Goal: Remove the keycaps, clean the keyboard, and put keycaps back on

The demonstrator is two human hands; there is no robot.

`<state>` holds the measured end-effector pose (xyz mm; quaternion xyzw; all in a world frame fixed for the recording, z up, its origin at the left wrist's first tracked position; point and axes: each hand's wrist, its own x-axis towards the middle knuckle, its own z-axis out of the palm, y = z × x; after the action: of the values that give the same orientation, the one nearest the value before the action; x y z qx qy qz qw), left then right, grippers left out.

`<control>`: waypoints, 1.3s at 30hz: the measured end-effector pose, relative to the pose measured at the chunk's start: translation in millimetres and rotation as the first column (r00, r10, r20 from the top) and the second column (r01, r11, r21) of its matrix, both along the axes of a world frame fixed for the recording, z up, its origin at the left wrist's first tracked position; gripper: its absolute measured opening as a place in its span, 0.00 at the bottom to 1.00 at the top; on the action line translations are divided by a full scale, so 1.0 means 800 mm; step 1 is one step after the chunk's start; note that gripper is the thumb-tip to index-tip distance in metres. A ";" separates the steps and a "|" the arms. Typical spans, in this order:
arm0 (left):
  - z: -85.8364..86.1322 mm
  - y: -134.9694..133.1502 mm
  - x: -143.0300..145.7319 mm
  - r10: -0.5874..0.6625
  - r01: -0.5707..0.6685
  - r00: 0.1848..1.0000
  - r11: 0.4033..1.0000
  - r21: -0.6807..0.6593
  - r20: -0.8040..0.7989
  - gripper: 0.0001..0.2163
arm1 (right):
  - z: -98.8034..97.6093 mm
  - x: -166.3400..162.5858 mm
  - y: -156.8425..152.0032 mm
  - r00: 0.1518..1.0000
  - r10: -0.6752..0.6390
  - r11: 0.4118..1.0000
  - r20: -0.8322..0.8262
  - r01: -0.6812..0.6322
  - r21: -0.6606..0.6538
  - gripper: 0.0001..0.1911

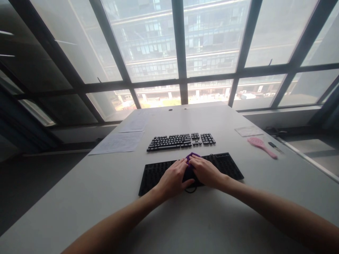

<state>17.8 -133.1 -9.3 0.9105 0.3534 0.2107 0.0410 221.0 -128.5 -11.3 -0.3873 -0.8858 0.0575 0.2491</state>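
Note:
A purple cloth is bunched on the upper edge of a black keyboard base, whose keycaps are off. My left hand rests over the middle of the base, its fingertips pressed to the cloth's left side and its thumb out toward the near edge. From the right, my right hand grips the cloth with bent fingers, close against the left one. Part of the cloth is hidden under both hands. Just beyond the base, black keycaps lie in keyboard order on the white table.
At the right lie a pink hairbrush, a small dark-handled tool and a clear plastic bag. Paper sheets are spread at the left. A black cable loops out at the base's near edge. Windows stand behind the table.

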 end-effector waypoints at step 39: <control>-0.018 -0.049 0.023 0.028 -0.006 0.989 0.989 0.150 -0.145 0.29 | -0.017 0.020 -0.039 0.970 -0.238 0.970 -0.054 0.239 0.032 0.17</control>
<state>36.5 -172.3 -24.0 0.9210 0.3465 0.1693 -0.0553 237.2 -159.5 -24.8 -0.4846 -0.8272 0.0200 0.2837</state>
